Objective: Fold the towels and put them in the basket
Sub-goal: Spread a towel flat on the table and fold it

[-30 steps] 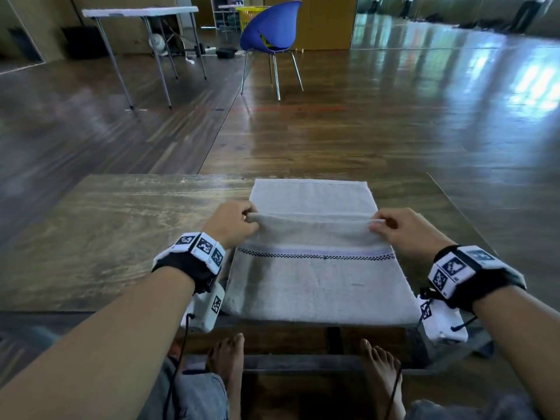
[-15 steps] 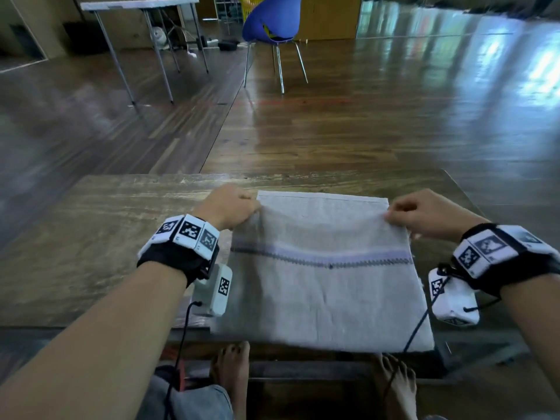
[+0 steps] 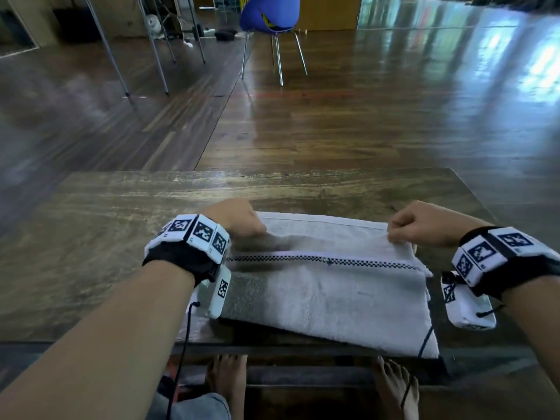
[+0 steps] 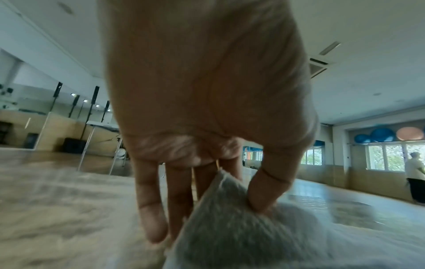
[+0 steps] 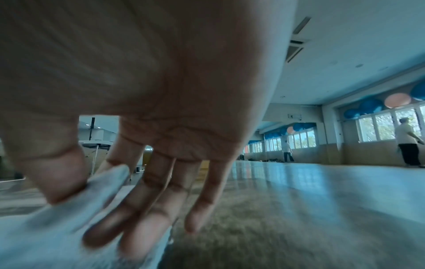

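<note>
While the towel (image 3: 327,286) lies folded on the desk (image 3: 91,237) in front of you, your left hand (image 3: 239,219) pinches its far left corner between thumb and fingers (image 4: 230,169), and your right hand (image 3: 424,222) pinches the far right corner likewise.

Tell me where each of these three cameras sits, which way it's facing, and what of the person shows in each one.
Head: worn on the head, looking forward and down at the towel on the wooden table; both forearms, left hand, right hand and bare feet show.
Left wrist: under the wrist, looking along the palm; thumb and fingers pinch a towel corner.
Right wrist: the same on the other side; the thumb pins the other corner.
Shared: all three show the towel; both wrist views show the windows and a distant person.
</note>
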Demonstrator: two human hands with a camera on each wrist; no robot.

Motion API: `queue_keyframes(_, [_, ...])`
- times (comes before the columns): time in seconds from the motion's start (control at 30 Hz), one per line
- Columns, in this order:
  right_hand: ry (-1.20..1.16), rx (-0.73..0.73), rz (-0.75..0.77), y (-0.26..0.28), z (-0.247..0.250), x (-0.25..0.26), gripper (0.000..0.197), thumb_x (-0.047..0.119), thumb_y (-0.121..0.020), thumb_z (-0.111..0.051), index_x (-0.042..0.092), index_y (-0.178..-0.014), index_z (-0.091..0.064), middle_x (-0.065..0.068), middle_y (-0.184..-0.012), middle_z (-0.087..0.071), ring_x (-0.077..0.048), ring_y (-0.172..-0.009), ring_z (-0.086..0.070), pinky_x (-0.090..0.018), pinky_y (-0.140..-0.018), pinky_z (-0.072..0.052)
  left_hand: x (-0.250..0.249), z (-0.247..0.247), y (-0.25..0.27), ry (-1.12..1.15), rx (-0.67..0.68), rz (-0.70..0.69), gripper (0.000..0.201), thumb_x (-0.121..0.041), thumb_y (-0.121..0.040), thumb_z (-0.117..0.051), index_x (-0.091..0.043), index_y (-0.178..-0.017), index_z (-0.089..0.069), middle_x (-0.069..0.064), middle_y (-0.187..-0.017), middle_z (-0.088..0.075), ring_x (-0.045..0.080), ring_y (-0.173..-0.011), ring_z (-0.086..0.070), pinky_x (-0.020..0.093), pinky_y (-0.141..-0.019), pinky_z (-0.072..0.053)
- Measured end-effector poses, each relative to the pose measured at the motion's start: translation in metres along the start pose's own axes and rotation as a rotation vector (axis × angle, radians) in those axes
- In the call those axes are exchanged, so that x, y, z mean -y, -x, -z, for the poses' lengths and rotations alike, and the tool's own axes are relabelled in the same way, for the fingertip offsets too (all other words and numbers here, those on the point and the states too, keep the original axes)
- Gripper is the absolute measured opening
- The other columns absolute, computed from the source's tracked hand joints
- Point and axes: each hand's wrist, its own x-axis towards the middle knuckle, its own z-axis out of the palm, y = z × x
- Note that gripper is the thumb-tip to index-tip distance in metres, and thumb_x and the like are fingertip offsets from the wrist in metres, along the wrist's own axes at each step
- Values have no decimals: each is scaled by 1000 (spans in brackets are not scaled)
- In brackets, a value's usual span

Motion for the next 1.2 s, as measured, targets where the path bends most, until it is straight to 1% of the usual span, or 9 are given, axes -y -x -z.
queue_keyframes(0.1, [-5,-183,-3,2,-3,-5,33,24,-90,-68,31,-58,-70,13,-56,-64,-10,-57,-57,-26,-58,-41,4,-4,-4,100,-151,-14,41,-20,-87,-57,-14,-52,-37,6,-56,-35,20,-55,-32,29,-56,-32])
queue_keyframes(0.17, [7,-310,-27,1,-4,-7,26,29,-91,-67,29,-65,-71,9,-68,-70,-12,-67,-63,-24,-57,-41,9,-7,-8,145,-325,-27,38,-17,-86,-56,-13,-53,-39,6,-54,-38,21,-53,-34,24,-52,-28])
queue_keyframes(0.33, [28,-480,-133,-8,-14,-14,18,31,-87,-67,28,-70,-68,0,-82,-68,-24,-90,-59,-32,-79,-46,10,-16,-23,99,-551,-67,20,-20,-90,-64,-10,-75,-72,3,-75,-67,19,-69,-60,23,-55,-38])
queue_keyframes(0.5, [75,-374,-133,-10,-27,-16,13,27,-85,-74,22,-75,-68,-1,-86,-66,-23,-88,-61,-31,-75,-45,8,-27,-30,40,-410,-91,21,-28,-90,-69,-11,-79,-73,0,-73,-66,19,-69,-62,27,-58,-45])
queue_keyframes(0.7, [-9,-326,-76,-12,-22,-16,16,25,-84,-78,21,-73,-68,3,-73,-67,-15,-72,-60,-28,-59,-42,2,-26,-31,116,-320,-103,19,-19,-84,-74,-17,-67,-64,-3,-68,-62,7,-59,-53,16,-47,-33])
queue_keyframes(0.8, [-98,-298,-42,-10,-22,-17,12,25,-84,-78,21,-76,-70,-1,-76,-71,-19,-73,-64,-34,-68,-52,-1,-25,-28,165,-265,-110,11,-21,-79,-77,-18,-75,-68,-4,-70,-64,7,-61,-54,19,-50,-36])
queue_keyframes(0.97, [-218,-397,-13,-7,-18,-27,12,25,-85,-78,24,-74,-74,4,-76,-74,-15,-76,-68,-35,-75,-54,-1,-20,-27,310,-263,-79,38,-14,-78,-68,-15,-53,-40,-1,-50,-40,13,-45,-33,21,-44,-26])
queue_keyframes(1.07, [-368,-498,-9,-7,-13,-31,15,23,-90,-74,24,-75,-74,6,-73,-74,-5,-67,-66,-33,-71,-53,5,-14,-25,402,-315,-49,33,-18,-78,-70,-13,-56,-46,3,-52,-43,15,-44,-35,21,-39,-25])
queue_keyframes(1.2, [-474,-530,-16,-7,-13,-30,7,21,-90,-73,19,-84,-72,-2,-83,-76,-18,-81,-72,-38,-77,-59,12,-10,-24,493,-396,-60,33,-21,-76,-78,-8,-59,-53,6,-54,-45,17,-51,-37,26,-49,-28])
